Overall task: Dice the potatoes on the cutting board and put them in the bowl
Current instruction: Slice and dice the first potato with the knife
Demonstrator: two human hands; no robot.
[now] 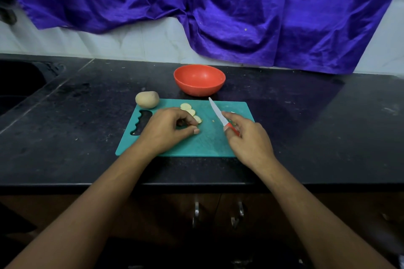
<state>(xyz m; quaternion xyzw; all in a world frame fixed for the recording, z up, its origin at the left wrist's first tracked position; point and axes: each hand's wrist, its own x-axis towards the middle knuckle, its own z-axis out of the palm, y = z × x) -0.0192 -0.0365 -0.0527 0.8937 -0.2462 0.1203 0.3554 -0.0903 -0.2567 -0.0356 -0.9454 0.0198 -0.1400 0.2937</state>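
Nearest the camera, two bare forearms reach over the dark tabletop (306, 126) onto a teal cutting board (207, 144). The left hand (166, 129) rests on the board with its fingers curled in tight, fingertips against the nearest of a few potato slices (191, 112). Whether it pinches that slice cannot be told. The right hand (249, 137) grips a knife (216, 111) by its red handle, forefinger stretched along the white blade, which points away and stands apart from the slices.

At the board's far left corner lies a whole potato (147, 99), uncut. Just beyond the board stands a red bowl (199, 90), and no potato shows in it. A purple cloth (218, 6) hangs on the wall behind.

The task looks to be in its early part. One potato is only in rounds, none diced, and the second is untouched. The transfer to the bowl is not begun.
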